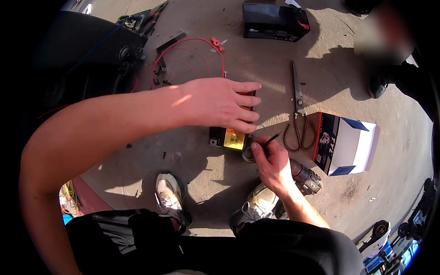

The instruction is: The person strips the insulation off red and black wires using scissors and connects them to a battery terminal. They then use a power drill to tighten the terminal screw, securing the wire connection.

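Note:
My left hand [219,103] lies flat across a black battery [216,140] with a yellow label, its fingers spread and reaching to the battery's right side. Much of the battery is hidden under this hand. From its far end a red wire [187,39] loops away to the left. Beside the battery's near right corner, my right hand [274,166] is closed around a thin black wire [273,138], whose end points up and to the right. A small round roll [248,156] sits on the ground by the right fingertips, partly covered.
Large scissors [298,98] and an open printed box [327,142] lie to the right, a power drill [308,178] near my right wrist. Farther off are another black battery [275,24], a metal bracket [170,42] and a person's shoe [377,87]. Dark bodywork [91,50] stands left.

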Action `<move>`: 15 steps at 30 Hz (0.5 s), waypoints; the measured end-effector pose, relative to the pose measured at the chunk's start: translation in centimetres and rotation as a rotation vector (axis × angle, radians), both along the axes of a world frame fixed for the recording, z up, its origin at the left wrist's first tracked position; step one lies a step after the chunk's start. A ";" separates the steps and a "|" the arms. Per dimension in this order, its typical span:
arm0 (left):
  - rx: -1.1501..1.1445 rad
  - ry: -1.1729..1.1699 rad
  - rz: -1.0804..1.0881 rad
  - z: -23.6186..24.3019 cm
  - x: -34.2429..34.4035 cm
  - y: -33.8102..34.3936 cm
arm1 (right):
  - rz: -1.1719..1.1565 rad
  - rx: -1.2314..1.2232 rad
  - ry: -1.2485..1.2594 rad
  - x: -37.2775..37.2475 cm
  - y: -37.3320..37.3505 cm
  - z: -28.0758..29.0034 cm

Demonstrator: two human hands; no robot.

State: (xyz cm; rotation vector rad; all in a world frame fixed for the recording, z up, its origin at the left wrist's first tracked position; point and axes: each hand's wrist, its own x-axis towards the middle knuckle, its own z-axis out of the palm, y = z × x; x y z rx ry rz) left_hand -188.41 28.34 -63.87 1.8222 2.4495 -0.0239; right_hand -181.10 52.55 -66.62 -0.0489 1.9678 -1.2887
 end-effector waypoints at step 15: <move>0.710 -1.256 1.605 7.7 16.0 -0.1 | 0.939 -0.118 0.282 1.2 -5.9 5.1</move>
